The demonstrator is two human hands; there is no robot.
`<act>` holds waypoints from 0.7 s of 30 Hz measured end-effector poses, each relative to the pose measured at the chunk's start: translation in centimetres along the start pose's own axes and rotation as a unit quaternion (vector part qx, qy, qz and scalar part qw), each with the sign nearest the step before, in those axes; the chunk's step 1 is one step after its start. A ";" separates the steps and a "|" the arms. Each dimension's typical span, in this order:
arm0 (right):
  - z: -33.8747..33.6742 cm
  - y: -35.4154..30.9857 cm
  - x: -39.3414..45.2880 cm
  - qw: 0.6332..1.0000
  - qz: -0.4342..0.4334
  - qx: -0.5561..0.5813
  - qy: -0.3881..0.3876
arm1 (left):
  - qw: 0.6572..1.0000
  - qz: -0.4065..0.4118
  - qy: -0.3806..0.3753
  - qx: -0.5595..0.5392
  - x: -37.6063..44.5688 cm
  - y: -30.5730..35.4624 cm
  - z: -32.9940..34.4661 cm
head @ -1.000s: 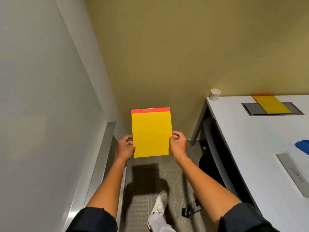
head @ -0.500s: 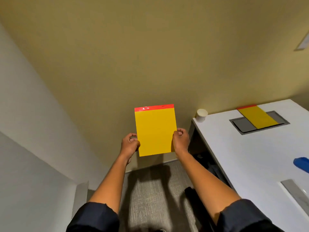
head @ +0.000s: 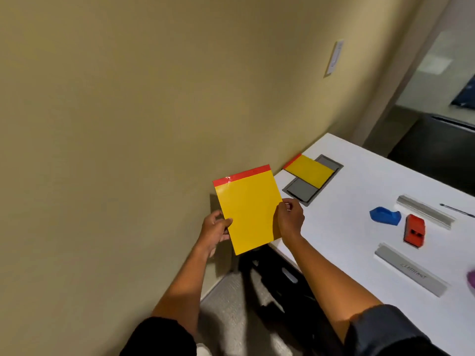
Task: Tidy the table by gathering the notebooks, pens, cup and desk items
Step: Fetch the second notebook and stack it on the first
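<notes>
Held up in front of a tan wall, off the near left corner of the white table [head: 359,181]: a flat yellow notepad with a red top strip [head: 248,210], tilted a little so the strip points toward 11 o'clock. Left hand [head: 214,231] at the pad's 9 o'clock edge, thumb on the front face, fingers curled behind, pinching it. Right hand [head: 290,219] at the 3 o'clock edge, fingers bent round that edge, gripping the same pad.

On the table, toward 1 o'clock from the held pad: a second yellow notepad with a red strip [head: 309,170], lying slantwise across a grey recessed rectangular panel [head: 300,190]. Toward 3 o'clock: a blue plastic tape dispenser [head: 384,216], and just beside it at its 4 o'clock a red rectangular stapler-like block [head: 414,229]. Behind them a long grey metal strip [head: 425,211]; nearer, another grey strip with lettering [head: 411,269]. Far right, a thin dark pen [head: 456,210]. At the frame's right edge, a sliver of something purple, too cut off to identify
</notes>
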State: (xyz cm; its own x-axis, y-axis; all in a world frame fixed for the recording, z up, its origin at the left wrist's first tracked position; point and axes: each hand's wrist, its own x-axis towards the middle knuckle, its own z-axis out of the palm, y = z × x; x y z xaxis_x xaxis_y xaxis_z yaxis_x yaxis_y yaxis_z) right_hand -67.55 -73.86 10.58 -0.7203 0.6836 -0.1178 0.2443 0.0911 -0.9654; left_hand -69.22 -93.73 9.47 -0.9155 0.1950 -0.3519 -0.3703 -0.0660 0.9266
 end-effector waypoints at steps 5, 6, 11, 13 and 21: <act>-0.9 -0.2 3.4 0.997 0.003 -0.007 0.078 | 0.994 -0.026 -0.110 0.008 5.7 1.4 1.9; -1.3 0.0 3.7 0.996 0.001 -0.010 0.085 | 0.992 -0.030 -0.123 0.012 6.3 1.5 2.4; -2.9 0.8 6.3 0.991 0.010 -0.027 0.131 | 0.979 -0.048 -0.198 0.025 10.1 2.3 5.0; -3.4 1.3 7.3 0.988 0.014 -0.036 0.149 | 0.976 -0.058 -0.205 0.037 11.8 2.7 6.2; -3.2 3.9 12.9 0.957 0.176 0.058 0.222 | 0.970 -0.050 -0.234 0.032 18.4 3.9 10.8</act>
State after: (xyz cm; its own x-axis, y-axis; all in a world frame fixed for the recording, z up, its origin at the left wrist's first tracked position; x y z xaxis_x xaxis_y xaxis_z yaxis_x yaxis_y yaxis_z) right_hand -73.86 -62.36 5.98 -0.2536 0.8999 -0.3548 0.3282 -0.2650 -0.9067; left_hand -85.77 -79.87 8.03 -0.6978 0.6218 -0.3555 -0.4291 0.0345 0.9026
